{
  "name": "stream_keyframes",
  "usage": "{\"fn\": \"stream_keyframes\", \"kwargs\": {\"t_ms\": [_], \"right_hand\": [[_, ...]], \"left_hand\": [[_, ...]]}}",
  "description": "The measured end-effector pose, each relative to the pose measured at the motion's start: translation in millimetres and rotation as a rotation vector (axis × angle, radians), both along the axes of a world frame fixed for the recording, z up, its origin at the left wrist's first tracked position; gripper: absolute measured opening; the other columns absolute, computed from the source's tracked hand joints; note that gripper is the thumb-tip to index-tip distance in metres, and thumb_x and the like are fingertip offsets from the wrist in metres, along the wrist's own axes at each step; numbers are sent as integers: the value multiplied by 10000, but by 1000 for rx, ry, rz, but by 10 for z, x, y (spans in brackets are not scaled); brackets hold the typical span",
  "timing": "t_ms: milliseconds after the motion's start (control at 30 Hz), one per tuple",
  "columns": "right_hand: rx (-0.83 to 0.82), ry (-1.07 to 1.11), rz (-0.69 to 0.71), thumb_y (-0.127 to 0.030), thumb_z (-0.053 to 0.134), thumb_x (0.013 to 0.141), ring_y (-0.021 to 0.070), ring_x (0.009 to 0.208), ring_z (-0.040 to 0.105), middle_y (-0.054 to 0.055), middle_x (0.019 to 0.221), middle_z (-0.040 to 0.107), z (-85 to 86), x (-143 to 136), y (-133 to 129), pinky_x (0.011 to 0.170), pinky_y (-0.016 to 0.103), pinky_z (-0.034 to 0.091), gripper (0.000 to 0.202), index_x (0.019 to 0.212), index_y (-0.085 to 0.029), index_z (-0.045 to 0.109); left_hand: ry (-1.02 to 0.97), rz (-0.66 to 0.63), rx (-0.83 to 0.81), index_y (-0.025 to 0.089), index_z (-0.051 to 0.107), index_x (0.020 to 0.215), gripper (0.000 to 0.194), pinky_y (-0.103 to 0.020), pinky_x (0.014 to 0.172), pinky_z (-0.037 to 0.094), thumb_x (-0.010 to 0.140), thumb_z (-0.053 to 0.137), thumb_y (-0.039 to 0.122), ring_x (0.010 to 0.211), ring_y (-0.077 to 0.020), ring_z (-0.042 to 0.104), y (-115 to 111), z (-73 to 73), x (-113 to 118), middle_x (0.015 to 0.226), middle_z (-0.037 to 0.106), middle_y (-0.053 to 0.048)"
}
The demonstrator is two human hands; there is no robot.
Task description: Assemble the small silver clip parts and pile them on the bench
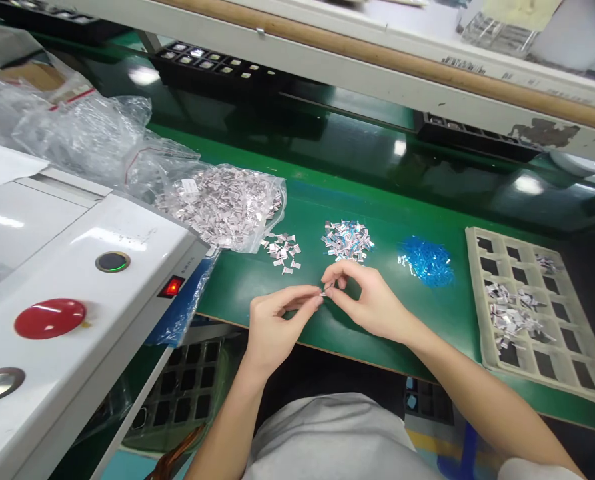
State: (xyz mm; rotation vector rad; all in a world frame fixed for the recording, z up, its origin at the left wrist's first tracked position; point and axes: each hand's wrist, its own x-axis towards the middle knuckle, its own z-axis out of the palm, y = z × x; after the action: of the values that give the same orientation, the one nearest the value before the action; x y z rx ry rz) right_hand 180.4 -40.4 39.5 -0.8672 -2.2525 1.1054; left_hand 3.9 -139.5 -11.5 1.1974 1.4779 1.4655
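My left hand (276, 328) and my right hand (372, 301) meet over the near part of the green table, fingertips almost touching. Both pinch a small whitish flat piece (323, 294); its exact kind is too small to tell. Just beyond my fingers is a pile of small white and silver pieces with blue bits (348, 240). Left of that pile lies a looser scatter of similar pieces (283, 252). A heap of shiny blue plastic strips (428, 261) rests to the right of my right hand.
A clear bag (227, 207) full of small silvery pieces lies at left. Beside it stands a white machine (127, 233) with a red button (50, 319). On the right is a cream compartment tray (477, 300), some compartments holding pieces. A shelf edge (357, 57) crosses above the table.
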Motion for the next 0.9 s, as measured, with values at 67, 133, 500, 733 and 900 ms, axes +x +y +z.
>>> {"fn": "stream_keyframes", "kwargs": {"t_ms": [67, 133, 500, 733, 900], "right_hand": [[90, -58, -26, -126, 599, 968, 193, 851, 614, 17, 926, 688, 1, 32, 46, 787, 337, 496, 135, 1014, -250, 626], [162, -136, -47, -97, 582, 956, 211, 876, 614, 22, 913, 677, -26, 65, 101, 798, 348, 486, 157, 988, -250, 595], [504, -308, -183, -165, 572, 987, 314, 1048, 592, 113, 1111, 715, -144, 116, 397, 907, 460, 503, 151, 1106, -223, 645], [512, -320, -494, -174, 546, 935, 339, 1039, 621, 156, 1115, 718, -292, 135, 1551, 1013, 516, 500, 240, 1106, -190, 715], [439, -409, -491, -214, 565, 936, 375, 1107, 611, 172, 1103, 712, -448, 127, 1911, 1065, 556, 485, 308, 1162, -165, 769]], "left_hand": [[169, 125, 16, 227, 830, 1054, 145, -311, 770, 648, 952, 765, 307, 801, -189, 789, 30, 32, -100, 965, 835, -28], [404, 253, 18, 227, 820, 1062, 154, -312, 747, 595, 980, 714, 303, 779, -176, 739, 87, 59, -218, 955, 807, -29], [704, 171, -120, 228, 758, 933, 118, -330, 717, 445, 959, 646, 256, 730, -179, 612, 253, 4, -366, 908, 697, -16], [648, 105, -106, 227, 748, 1019, 156, -343, 775, 466, 974, 600, 247, 796, -207, 661, 254, -22, -416, 936, 711, -36], [637, 100, -88, 229, 718, 912, 70, -336, 743, 478, 932, 651, 237, 752, -201, 643, 277, -29, -457, 882, 692, -28]]}}
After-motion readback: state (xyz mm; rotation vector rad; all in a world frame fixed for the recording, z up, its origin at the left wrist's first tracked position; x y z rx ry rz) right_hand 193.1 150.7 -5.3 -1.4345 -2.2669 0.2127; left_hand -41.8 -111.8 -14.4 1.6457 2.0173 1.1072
